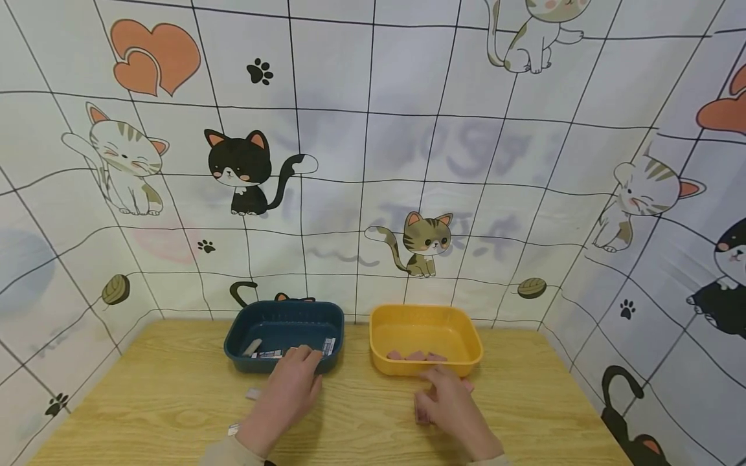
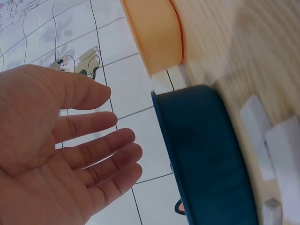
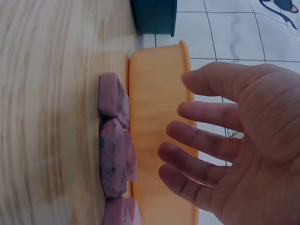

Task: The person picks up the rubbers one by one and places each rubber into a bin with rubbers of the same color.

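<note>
My left hand hovers at the near rim of the dark blue basket; its loose fingers hold nothing in the left wrist view. Inside that basket lie white erasers, some with printed sleeves. Other white erasers lie on the table beside the basket, near my left wrist. Close to the front of the yellow basket is my right hand, its fingers spread and holding nothing in the right wrist view. Pink smudged erasers lie in front of this basket, partly hidden by the hand in the head view. More pink erasers are inside.
Both baskets stand side by side at the back of the wooden table, a narrow gap between them. Behind and beside the table hangs a white grid-patterned cloth printed with cartoon cats.
</note>
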The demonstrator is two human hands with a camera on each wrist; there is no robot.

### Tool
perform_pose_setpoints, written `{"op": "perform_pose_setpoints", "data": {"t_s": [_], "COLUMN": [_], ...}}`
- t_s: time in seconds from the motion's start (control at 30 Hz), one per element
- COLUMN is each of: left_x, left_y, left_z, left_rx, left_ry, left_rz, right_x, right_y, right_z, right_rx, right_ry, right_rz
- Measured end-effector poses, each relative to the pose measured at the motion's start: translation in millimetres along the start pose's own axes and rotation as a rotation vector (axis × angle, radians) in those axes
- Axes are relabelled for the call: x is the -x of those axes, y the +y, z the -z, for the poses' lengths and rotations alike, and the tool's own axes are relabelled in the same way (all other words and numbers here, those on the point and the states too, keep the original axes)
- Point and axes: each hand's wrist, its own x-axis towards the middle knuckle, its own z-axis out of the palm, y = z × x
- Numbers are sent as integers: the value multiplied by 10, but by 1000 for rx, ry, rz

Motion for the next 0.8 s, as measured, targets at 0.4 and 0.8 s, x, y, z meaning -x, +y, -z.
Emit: {"op": "perform_pose_setpoints", "data": {"t_s": [0.4, 0.8], "left_x": [40, 36], "left_y": [165, 366], "left_z": [-144, -271], "left_rx": [18, 23], "left_ry": [-97, -124], "left_rz": [-3, -66], "right_x": [27, 43], "right_y": [160, 262], "right_z": [44, -26], "right_rx": [-16, 67], "right_ry": [-173, -191], "right_rz": [155, 230]}}
